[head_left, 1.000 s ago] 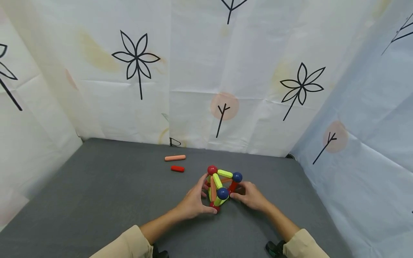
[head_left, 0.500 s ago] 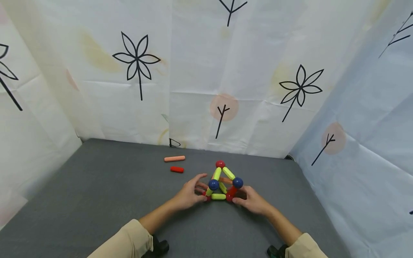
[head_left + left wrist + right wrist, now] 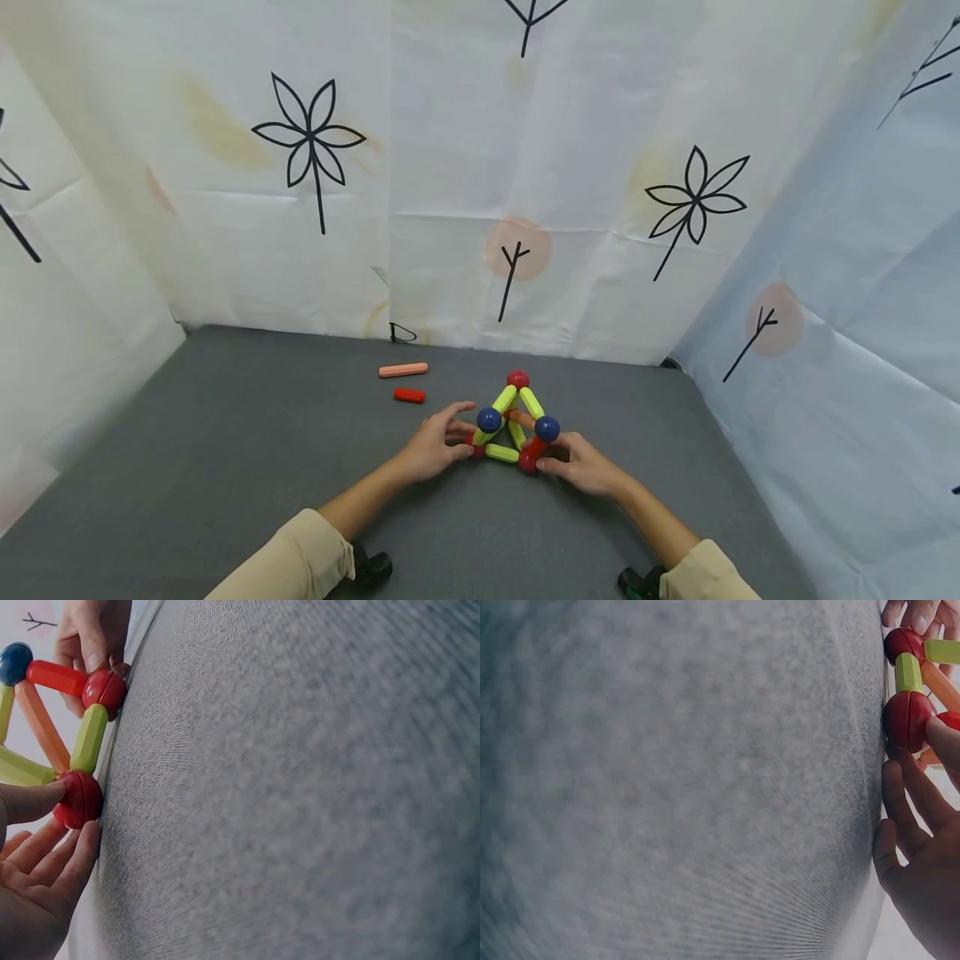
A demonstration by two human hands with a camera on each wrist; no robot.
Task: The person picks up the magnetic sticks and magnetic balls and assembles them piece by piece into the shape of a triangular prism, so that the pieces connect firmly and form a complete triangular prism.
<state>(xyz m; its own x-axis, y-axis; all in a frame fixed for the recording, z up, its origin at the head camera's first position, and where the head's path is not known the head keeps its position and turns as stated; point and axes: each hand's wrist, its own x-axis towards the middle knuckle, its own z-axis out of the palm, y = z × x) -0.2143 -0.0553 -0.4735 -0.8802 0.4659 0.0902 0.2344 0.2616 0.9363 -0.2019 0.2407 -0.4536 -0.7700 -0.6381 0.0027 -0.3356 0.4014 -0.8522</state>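
Observation:
A magnetic ball-and-stick structure [image 3: 502,452] stands on the grey table between both hands. Its lime, orange and red sticks join red and blue balls, with one red ball [image 3: 518,380] at the top back. My left hand [image 3: 431,446] pinches the lower left red ball [image 3: 78,799], thumb on one side and fingers on the other, as the left wrist view shows. On the other side, my right hand [image 3: 588,464] holds the lower right red ball [image 3: 909,721] with thumb and fingers. A blue ball [image 3: 489,420] sits above the left grip, another blue ball [image 3: 547,429] above the right.
Beyond the left hand lie a loose orange stick [image 3: 403,370] and a shorter red stick [image 3: 409,396]. White cloth walls [image 3: 450,150] with plant drawings border the grey table [image 3: 247,433] at the back and sides.
The structure has turned between my hands: its front blue ball swung left and its top red ball moved right. My left hand has shifted up and left with it; the right hand has barely moved.

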